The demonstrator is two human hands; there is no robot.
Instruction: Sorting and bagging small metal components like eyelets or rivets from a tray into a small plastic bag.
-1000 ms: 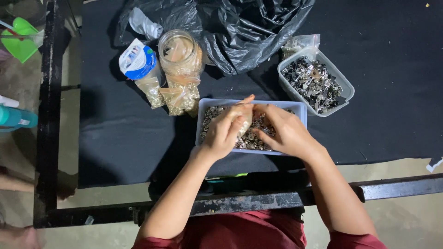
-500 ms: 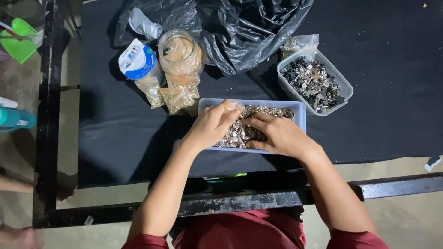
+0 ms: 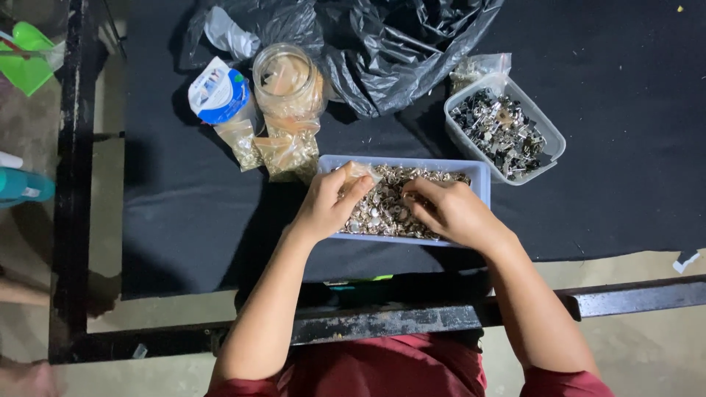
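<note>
Tray: the pale rectangular tray (image 3: 479, 176) lies on the black cloth (image 3: 625, 95) right in front of you, its long axis running left to right, its near long side toward the table edge.
Tray contents: a heap of small silvery metal pieces (image 3: 386, 206) — too small to tell their kind.
Left hand: your left hand (image 3: 331, 202) sits over the tray's left end, fingers curled shut on a small clear bag (image 3: 360, 173) pinched at its top.
Right hand: your right hand (image 3: 448, 209) rests in the pieces at the tray's middle, fingers bent down into them; you cannot tell whether it grips any.
Edges: the black metal table frame (image 3: 382, 323) runs just below the cloth's near edge, close under your forearms.
Open room: bare cloth lies to the left of the tray and to its right.
Other containers: a clear tub (image 3: 548, 143) of dark mixed metal parts stands up and right of the tray; a glass jar (image 3: 288, 73) stands up and left — small filled bags (image 3: 290, 154) lie between it and the tray.
Behind: a crumpled black plastic bag (image 3: 397, 51).
</note>
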